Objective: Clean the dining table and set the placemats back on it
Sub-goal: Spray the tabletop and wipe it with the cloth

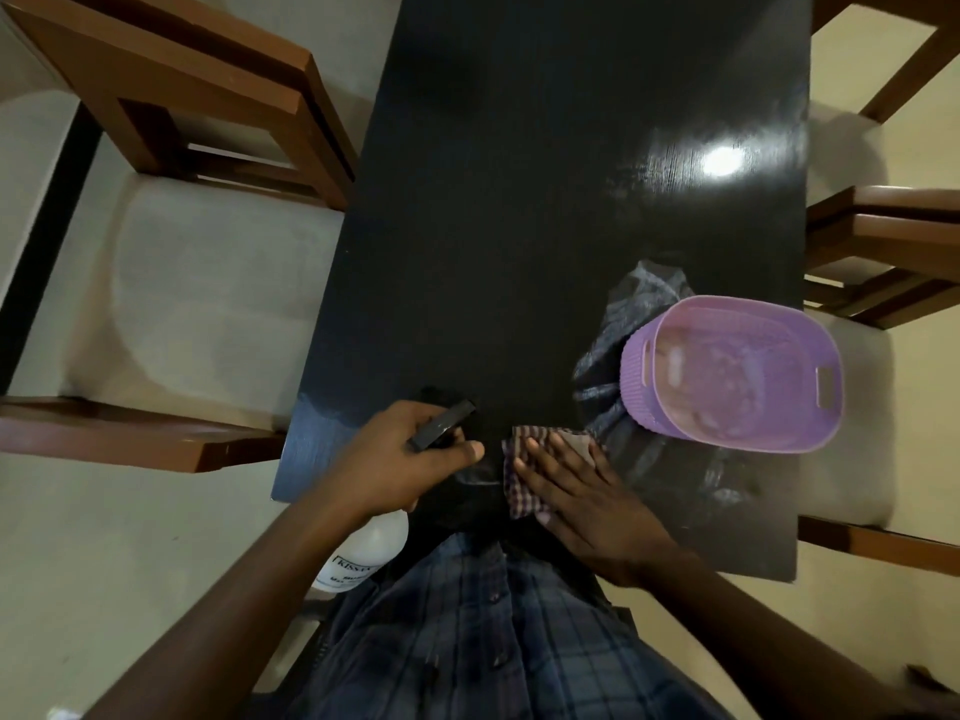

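Note:
The dark dining table (519, 200) runs away from me. My left hand (400, 459) grips the black head of a white spray bottle (363, 553) at the table's near left edge, and the bottle's body hangs below my wrist. My right hand (576, 491) lies flat with straight fingers on a checked cloth (519, 459) at the near edge. A grey fabric piece (623, 356), maybe a placemat, lies bunched on the right side under a purple basket (737, 376).
Wooden chairs with pale seat cushions stand on both sides: one at the left (182, 283), two at the right (883, 241). A ceiling light glares on the far right of the tabletop. The purple basket overhangs the right half of the table.

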The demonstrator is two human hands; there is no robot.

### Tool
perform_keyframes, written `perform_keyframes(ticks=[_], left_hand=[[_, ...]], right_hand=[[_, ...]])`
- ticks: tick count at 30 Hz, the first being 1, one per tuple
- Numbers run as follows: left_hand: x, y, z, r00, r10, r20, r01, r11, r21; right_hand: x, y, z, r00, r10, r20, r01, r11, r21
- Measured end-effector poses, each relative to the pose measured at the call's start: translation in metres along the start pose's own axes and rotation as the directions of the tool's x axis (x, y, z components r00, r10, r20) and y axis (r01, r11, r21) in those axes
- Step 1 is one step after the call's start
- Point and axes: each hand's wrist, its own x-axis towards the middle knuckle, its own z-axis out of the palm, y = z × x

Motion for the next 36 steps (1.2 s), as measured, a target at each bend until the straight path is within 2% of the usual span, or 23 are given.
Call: perform_keyframes(ticks=[3,7,9,15,21,31,36], left_hand=[[-0.006,-0.003,0.001,1.000,0.008,0.028,-0.009,0.999,0.042],[-0.016,-0.006,0.004,1.000,-0.002,0.023,0.000,0.998,0.063],[-0.021,-0.007,0.006,1.000,-0.002,0.028,0.000,0.998,0.057],[-0.041,-0.022,0.009,1.000,-0.028,-0.002,0.028,0.999,-0.025],[-0.060,-0.029,0.018,0.997,-0.067,-0.046,0.064,0.996,-0.063],[-0.092,-0.026,0.062,0.973,-0.130,-0.191,0.103,0.984,-0.147],[-0.108,-0.029,0.088,0.948,-0.170,-0.268,0.118,0.973,-0.199]], right_hand=[[0.004,0.008,-0.006,1.000,-0.002,-0.027,0.002,1.000,-0.024],[0.052,0.007,-0.024,0.976,0.170,-0.135,-0.156,0.982,0.108],[0.083,0.002,-0.034,0.969,0.198,-0.148,-0.176,0.973,0.149],[0.123,-0.047,-0.037,0.999,0.030,-0.031,-0.030,1.000,-0.005],[0.067,-0.055,0.010,0.971,-0.236,-0.041,0.230,0.965,-0.127],[-0.061,0.047,0.024,0.987,-0.162,0.017,0.162,0.974,-0.157],[-0.041,0.024,0.022,0.987,-0.163,-0.004,0.161,0.978,-0.136]])
